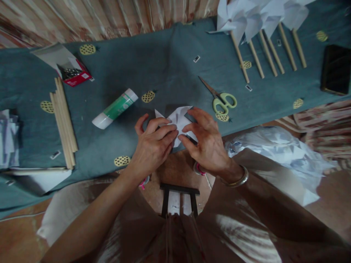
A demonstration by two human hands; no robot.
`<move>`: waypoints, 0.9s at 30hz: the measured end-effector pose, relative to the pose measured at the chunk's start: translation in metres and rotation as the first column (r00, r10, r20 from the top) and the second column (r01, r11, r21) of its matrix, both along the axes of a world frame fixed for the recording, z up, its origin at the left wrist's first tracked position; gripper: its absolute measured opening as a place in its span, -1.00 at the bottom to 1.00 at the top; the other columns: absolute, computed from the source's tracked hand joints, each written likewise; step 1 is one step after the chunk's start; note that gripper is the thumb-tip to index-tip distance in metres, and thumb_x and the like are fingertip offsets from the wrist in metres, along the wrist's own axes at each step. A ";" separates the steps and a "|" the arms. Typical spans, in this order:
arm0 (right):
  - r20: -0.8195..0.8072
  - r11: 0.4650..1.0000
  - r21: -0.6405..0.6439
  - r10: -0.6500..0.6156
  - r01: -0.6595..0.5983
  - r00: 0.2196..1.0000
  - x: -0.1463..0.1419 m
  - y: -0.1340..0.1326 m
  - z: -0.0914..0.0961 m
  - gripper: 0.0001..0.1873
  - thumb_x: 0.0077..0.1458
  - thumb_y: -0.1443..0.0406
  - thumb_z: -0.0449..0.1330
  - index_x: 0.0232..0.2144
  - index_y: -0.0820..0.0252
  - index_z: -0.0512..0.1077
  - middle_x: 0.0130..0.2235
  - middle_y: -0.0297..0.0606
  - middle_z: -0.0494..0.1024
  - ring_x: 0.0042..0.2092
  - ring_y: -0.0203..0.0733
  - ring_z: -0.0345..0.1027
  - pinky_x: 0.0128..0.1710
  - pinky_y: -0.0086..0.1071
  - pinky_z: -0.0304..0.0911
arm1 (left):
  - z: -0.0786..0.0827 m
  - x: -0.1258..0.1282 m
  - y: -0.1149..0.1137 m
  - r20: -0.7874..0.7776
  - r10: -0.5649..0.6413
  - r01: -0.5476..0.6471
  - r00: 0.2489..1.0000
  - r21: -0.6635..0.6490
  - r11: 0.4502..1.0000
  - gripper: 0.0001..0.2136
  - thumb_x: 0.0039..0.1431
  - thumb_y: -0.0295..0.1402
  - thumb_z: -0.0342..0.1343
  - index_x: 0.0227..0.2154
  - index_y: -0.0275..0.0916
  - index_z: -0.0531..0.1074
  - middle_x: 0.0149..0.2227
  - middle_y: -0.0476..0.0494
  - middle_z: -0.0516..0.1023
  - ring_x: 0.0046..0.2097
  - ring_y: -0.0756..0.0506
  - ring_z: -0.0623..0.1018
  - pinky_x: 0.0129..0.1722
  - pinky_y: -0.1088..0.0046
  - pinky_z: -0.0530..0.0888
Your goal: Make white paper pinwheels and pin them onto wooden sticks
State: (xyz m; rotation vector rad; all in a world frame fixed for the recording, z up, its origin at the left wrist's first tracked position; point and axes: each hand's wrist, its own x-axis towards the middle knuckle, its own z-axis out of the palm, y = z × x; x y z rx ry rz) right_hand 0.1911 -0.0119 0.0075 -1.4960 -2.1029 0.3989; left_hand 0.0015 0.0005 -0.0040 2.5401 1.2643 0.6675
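A white paper pinwheel (179, 116) with folded blades lies at the table's front edge, between my two hands. My left hand (155, 144) presses its fingers together on the pinwheel's left side and middle. From the right, my right hand (205, 140) curves its thumb and fingers around the blades, pinching the paper near the centre. The fingers cover much of the pinwheel's middle. Green-handled scissors (223, 102) lie just beyond my right hand, blades pointing away to the left. Beyond my left hand rests a green and white glue stick (115, 109).
Finished pinwheels on sticks (253, 22) lie at the back right, near a black phone (336, 69). To the left are wooden sticks (63, 124), an open red box of metal pins (74, 75) and stacked paper (8, 138). A plastic bag (279, 149) sits below the table's right side.
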 end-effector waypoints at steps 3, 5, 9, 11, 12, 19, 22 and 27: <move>-0.017 1.000 0.010 -0.006 0.007 1.000 0.000 0.000 0.000 -0.90 0.17 0.24 0.20 -0.27 0.13 0.45 0.16 -0.05 0.42 0.29 0.08 0.18 0.24 0.04 0.17 | -0.001 0.000 -0.001 0.013 0.008 -0.008 1.000 -0.010 1.000 -0.75 0.22 -0.39 0.07 -0.09 0.09 0.44 -0.07 0.03 0.60 0.11 -0.23 0.45 0.26 -0.16 0.08; -0.027 1.000 0.012 -0.005 0.005 1.000 0.000 0.000 0.001 -0.86 0.16 0.21 0.21 -0.27 0.15 0.46 0.16 -0.03 0.43 0.28 0.09 0.18 0.23 0.05 0.18 | -0.001 0.000 -0.001 0.015 0.016 -0.015 1.000 -0.012 1.000 -0.74 0.22 -0.39 0.07 -0.09 0.10 0.45 -0.07 0.03 0.59 0.11 -0.23 0.45 0.26 -0.15 0.09; -0.049 1.000 -0.003 0.006 -0.007 0.999 0.000 0.000 0.000 -0.81 0.14 0.20 0.23 -0.26 0.21 0.48 0.15 0.04 0.43 0.27 0.12 0.19 0.22 0.09 0.19 | 0.000 0.000 -0.001 0.021 0.027 -0.028 0.999 0.013 1.000 -0.75 0.24 -0.40 0.05 -0.08 0.07 0.44 -0.10 0.01 0.60 0.08 -0.21 0.48 0.22 -0.08 0.14; -0.068 1.000 -0.012 0.000 -0.001 0.998 0.000 0.000 -0.001 -0.81 0.14 0.19 0.24 -0.24 0.18 0.48 0.15 0.00 0.43 0.28 0.11 0.18 0.22 0.10 0.19 | 0.001 0.001 0.000 0.039 0.033 -0.035 0.999 0.031 0.999 -0.79 0.26 -0.40 0.04 -0.10 0.02 0.44 -0.13 0.01 0.62 0.05 -0.19 0.49 0.20 -0.05 0.17; -0.078 1.000 -0.015 -0.004 0.003 0.997 0.001 0.000 -0.001 -0.81 0.13 0.18 0.24 -0.24 0.16 0.48 0.16 -0.02 0.43 0.28 0.11 0.18 0.22 0.10 0.18 | 0.002 0.002 0.000 0.049 0.038 -0.040 0.998 0.035 0.999 -0.80 0.27 -0.40 0.03 -0.12 0.00 0.44 -0.14 0.01 0.62 0.04 -0.18 0.49 0.19 -0.04 0.18; -0.168 0.998 -0.058 -0.002 -0.008 0.986 0.005 0.003 -0.002 -0.84 0.09 0.22 0.28 -0.26 0.13 0.52 0.13 -0.09 0.46 0.24 0.09 0.24 0.22 0.09 0.20 | 0.002 0.001 0.000 0.048 0.037 -0.039 0.998 0.060 0.997 -0.87 0.29 -0.38 0.03 -0.17 -0.03 0.42 -0.13 0.02 0.63 0.04 -0.17 0.51 0.18 -0.07 0.19; -0.215 0.993 -0.121 -0.023 -0.003 0.976 0.007 0.005 -0.002 -0.94 0.11 0.29 0.25 -0.33 0.12 0.53 0.12 -0.14 0.47 0.22 0.06 0.28 0.20 0.11 0.22 | 0.002 0.000 0.000 0.034 0.033 -0.035 0.999 0.045 0.998 -0.86 0.30 -0.36 0.03 -0.17 0.02 0.42 -0.11 0.07 0.62 0.06 -0.16 0.50 0.19 -0.08 0.17; -0.249 0.989 -0.143 0.006 -0.043 0.969 0.013 0.009 -0.001 -0.94 0.12 0.29 0.25 -0.37 0.10 0.54 0.14 -0.16 0.45 0.24 0.05 0.24 0.23 0.10 0.18 | 0.003 -0.001 0.000 0.032 0.036 -0.036 0.999 -0.017 0.999 -0.90 0.29 -0.27 0.05 -0.18 -0.01 0.43 -0.09 0.04 0.60 0.09 -0.19 0.46 0.22 -0.11 0.12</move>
